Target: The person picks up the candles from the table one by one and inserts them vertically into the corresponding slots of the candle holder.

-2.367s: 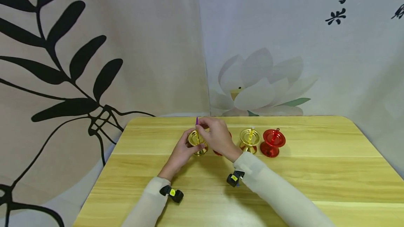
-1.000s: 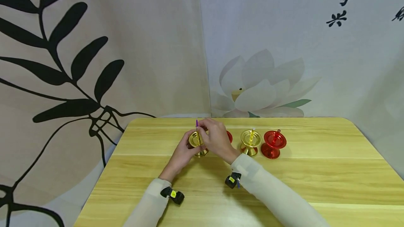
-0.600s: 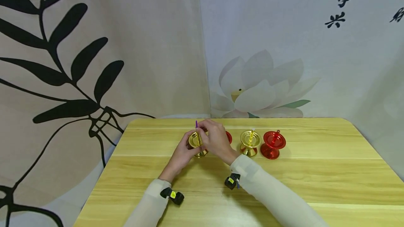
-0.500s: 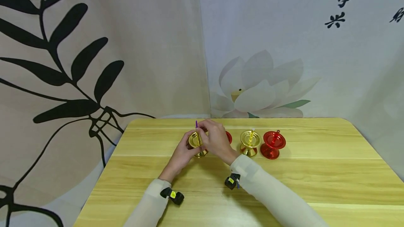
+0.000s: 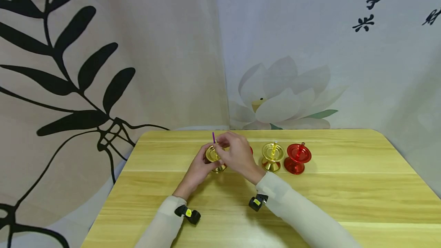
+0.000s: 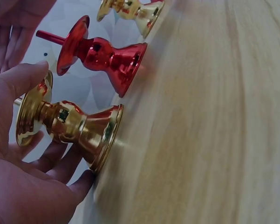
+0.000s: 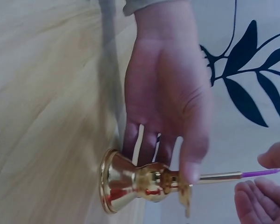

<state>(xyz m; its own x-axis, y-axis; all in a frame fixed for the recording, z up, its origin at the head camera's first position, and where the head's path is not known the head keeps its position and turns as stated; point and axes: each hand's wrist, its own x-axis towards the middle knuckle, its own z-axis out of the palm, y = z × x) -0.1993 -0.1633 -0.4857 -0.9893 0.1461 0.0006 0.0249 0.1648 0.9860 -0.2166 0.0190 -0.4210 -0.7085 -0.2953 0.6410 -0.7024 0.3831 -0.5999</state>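
My left hand (image 5: 200, 167) grips a gold candlestick (image 6: 65, 122) that stands upright on the table, thumb over its dish and fingers behind the stem. From the candlestick's central spike rises a thin purple stick (image 7: 261, 173), lined up with the spike. My right hand (image 5: 239, 157) is at the top of that stick; in the right wrist view its thumb and fingers are spread on either side of it with a gap. A red candlestick (image 6: 99, 54) is right beside the gold one, mostly hidden behind my right hand in the head view.
Further right stand another gold candlestick (image 5: 273, 155) and another red candlestick (image 5: 298, 157), close together in the same row. The wooden table (image 5: 358, 186) has its back edge just behind them, against a printed cloth backdrop (image 5: 179, 49).
My right hand has drawn slightly down and right, its fingers loosening from the purple stick, which shows a bit more above them and leans slightly left. My left hand keeps its grip.
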